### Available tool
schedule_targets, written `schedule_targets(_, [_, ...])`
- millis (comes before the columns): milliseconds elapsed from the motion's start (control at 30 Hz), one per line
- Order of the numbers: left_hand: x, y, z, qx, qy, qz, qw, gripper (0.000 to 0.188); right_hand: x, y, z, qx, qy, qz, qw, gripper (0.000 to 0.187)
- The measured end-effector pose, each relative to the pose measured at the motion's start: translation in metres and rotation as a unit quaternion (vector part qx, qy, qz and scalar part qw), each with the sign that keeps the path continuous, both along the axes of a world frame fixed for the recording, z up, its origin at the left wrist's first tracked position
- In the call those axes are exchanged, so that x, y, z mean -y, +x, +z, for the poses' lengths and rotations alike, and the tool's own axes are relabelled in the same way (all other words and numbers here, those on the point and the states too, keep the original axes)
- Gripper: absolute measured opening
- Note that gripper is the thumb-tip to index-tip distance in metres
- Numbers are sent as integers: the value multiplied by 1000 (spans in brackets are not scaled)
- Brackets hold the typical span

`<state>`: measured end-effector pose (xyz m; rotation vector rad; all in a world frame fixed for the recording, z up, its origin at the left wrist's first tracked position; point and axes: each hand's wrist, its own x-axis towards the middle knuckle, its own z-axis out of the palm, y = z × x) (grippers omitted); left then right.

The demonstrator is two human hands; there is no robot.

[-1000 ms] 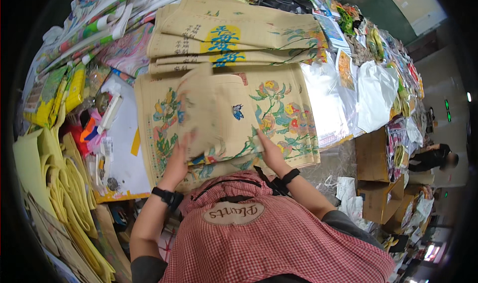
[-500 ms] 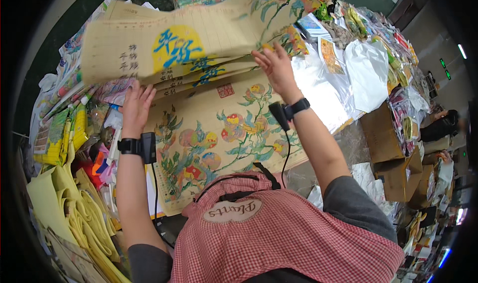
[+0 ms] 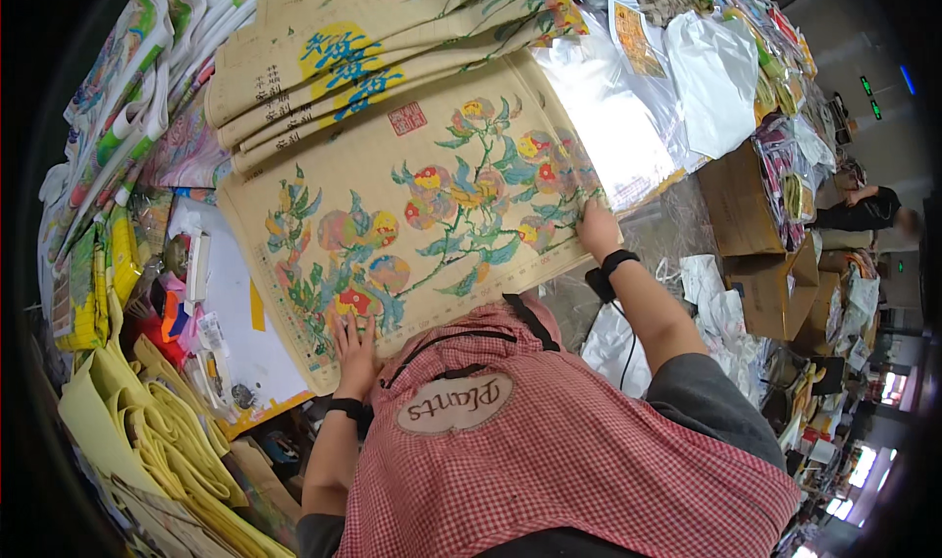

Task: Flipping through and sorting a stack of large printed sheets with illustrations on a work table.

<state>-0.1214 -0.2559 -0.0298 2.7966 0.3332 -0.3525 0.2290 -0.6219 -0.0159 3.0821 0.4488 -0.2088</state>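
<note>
A tan sheet (image 3: 392, 185) printed with peach-like fruit, leafy branches and a red seal lies spread in front of me, atop other similar sheets whose edges show. My left hand (image 3: 354, 358) rests on its near left edge, fingers stretched out flat. At its right edge, my right hand (image 3: 597, 232) has its fingers closed on the sheet's border, thumb side partly hidden. Several more tan sheets (image 3: 432, 48), folded back in overlapping layers with blue lettering on yellow circles, lie along the far side. Neither hand touches them.
Rolled, colourful printed sheets (image 3: 123, 77) stand at the far left. Yellow folded material (image 3: 167, 430) is piled at the near left. Clear plastic and a white bag (image 3: 711, 82) lie to the right, near cardboard boxes (image 3: 736, 205). Another person (image 3: 863, 210) is farther off.
The lifted tan sheet has come down in folds on the far side. Both my hands have moved back toward me, the left to the near edge, the right to the right edge.
</note>
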Motion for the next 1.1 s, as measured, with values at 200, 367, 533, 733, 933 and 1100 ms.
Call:
schedule_targets(200, [27, 39, 36, -38, -105, 47, 993, 93, -18, 17, 50, -315, 510, -188, 778, 26])
schedule_targets(367, [47, 53, 60, 75, -131, 1, 989, 62, -30, 28, 154, -400, 731, -203, 514, 18])
schedule_targets(533, [7, 47, 127, -104, -309, 41, 944, 19, 23, 34, 112, -117, 431, 30, 894, 50])
schedule_targets(733, [-5, 21, 144, -117, -286, 39, 950, 18, 15, -12, 79, -95, 282, 236, 925, 66])
schedule_targets(933, [-6, 31, 146, -124, -265, 13, 956, 25, 37, -23, 43, -150, 281, 253, 913, 43])
schedule_targets(1100, [-6, 58, 171, -110, -159, -21, 981, 22, 51, -14, 21, -62, 259, 346, 900, 37])
